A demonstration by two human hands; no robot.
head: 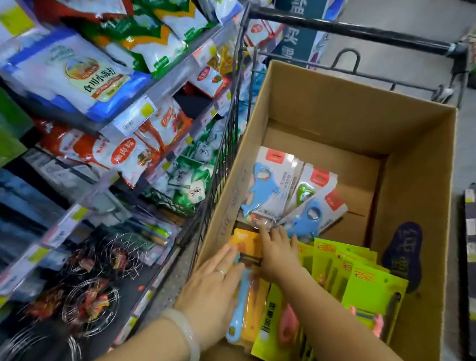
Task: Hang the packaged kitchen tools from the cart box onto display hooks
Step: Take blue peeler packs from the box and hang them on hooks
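Head view looks down into the cardboard box (414, 182) in the wire cart (229, 138), and most of the hanging seems still ahead: the box holds plenty of stock. Blue shark-shaped openers on white cards (272, 184) lie at the far middle, green-carded tools (373, 287) fan out along the near right, and an orange-carded blue peeler (243, 293) sits at the near left. The left hand (213, 284) lies flat, fingers straight and together, on the peeler pack; the right hand (277, 254) reaches across it, fingers spread towards the opener cards (whether they pinch one I cannot tell). Nothing is lifted out yet, and hooks on the left shelving (111, 243) already carry wire whisks
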